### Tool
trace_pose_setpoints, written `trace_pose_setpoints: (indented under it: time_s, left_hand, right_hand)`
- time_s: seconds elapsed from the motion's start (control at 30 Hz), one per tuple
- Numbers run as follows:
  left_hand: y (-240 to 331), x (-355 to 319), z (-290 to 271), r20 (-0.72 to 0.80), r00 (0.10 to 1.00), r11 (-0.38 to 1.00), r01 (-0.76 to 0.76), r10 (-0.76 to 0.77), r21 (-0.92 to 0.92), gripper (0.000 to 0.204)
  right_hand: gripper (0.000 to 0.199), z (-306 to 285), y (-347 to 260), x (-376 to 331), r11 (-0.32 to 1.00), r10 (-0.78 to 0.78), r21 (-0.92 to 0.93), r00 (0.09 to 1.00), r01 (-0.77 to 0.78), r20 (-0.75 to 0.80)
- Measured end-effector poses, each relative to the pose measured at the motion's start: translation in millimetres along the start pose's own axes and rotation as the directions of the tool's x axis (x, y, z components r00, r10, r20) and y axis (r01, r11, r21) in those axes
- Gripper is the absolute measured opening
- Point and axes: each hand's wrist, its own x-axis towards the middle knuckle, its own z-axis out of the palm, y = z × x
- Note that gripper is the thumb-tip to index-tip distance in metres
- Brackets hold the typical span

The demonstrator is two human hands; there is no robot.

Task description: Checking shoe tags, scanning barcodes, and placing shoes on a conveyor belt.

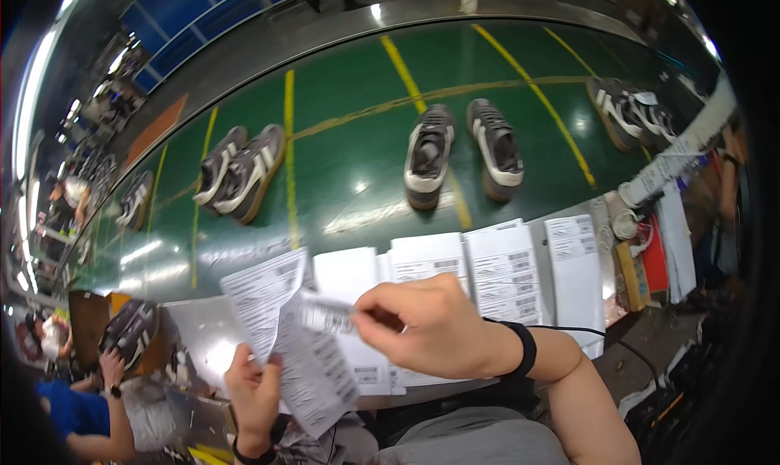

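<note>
One green belt (pixel 349 172) with yellow lines (pixel 291 189) stretches across, a metal ledge (pixel 191 323) along its near edge. Dark, white-striped shoes (pixel 497 152) stand on the belt, and white label sheets (pixel 505 274) lie on the ledge. Bent label paper (pixel 321 367) is held up over the ledge: the left hand (pixel 253 388) grips it, while the right hand (pixel 443 327) pinches a label strip (pixel 327 315).

The head view looks from the left of two fisheye cameras worn on the person's head. It faces down and forward, upright and unmirrored, with the left hand (pixel 254 392) and right hand (pixel 435 327) close below and grey clothing (pixel 479 436) at the lower edge. Farther off lie the green surface (pixel 345 168) and, along the top, the floor (pixel 422 3); straight edges bend toward the rim.
</note>
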Motion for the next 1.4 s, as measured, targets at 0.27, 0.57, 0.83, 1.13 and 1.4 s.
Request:
trace_pose_setpoints:
  time_s: [0.27, 0.57, 0.83, 1.13, 1.4]
  left_hand:
    - [-100, 60, -81, 0.045, 0.998, 0.511, -0.065, 0.051, 0.857, 0.053]
    - [100, 142, 192, 0.762, 0.436, 0.421, -0.875, 0.479, 0.237, 0.061]
    - [68, 235, 389, 0.841, 0.377, 0.274, -0.919, 0.388, 0.285, 0.052]
    - [131, 149, 299, 0.875, 0.280, 0.617, -0.786, 0.396, -0.028, 0.034]
    - [151, 152, 285, 0.867, 0.248, 0.661, -0.741, 0.431, -0.117, 0.040]
  right_hand:
    - [0.021, -122, 64, -28, 0.929, 0.007, -0.369, 0.995, -0.042, -0.098]
    - [0.066, -230, 188, -10, 0.870, 0.287, -0.252, 0.850, -0.424, -0.442]
    - [0.072, -222, 237, 39, 0.919, 0.188, -0.296, 0.948, -0.262, -0.256]
    - [0.062, -194, 159, 15, 0.834, 0.011, -0.548, 0.990, 0.068, 0.139]
    - [0.048, -188, 168, 29, 0.957, 0.281, -0.073, 0.960, -0.280, -0.003]
